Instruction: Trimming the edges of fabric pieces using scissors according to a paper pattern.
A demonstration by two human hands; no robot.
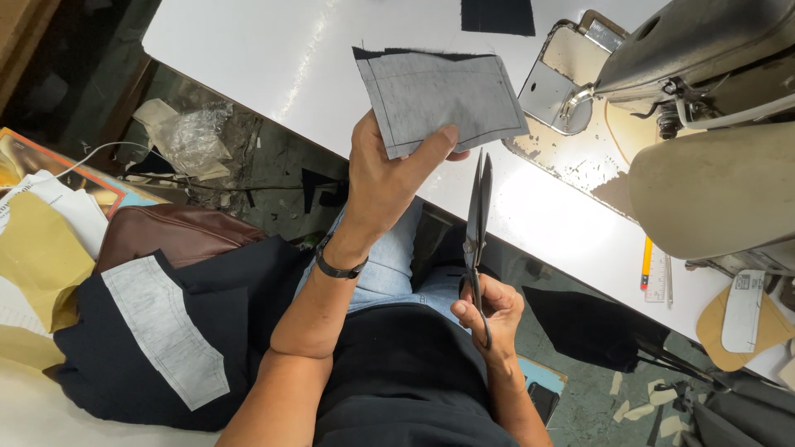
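Fabric piece point(439, 99) pinched in left hand point(385, 178) | scissors point(478, 232) gripped by right hand point(489, 310), just below

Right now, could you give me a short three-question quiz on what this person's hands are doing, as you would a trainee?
1. True or false: the left hand pinches a grey fabric piece.
2. What does the right hand hold? A) pencil B) scissors C) ruler
3. Fill in: the scissors' blades are ____ and point toward the white table.

Key: 1 true; 2 B; 3 closed.
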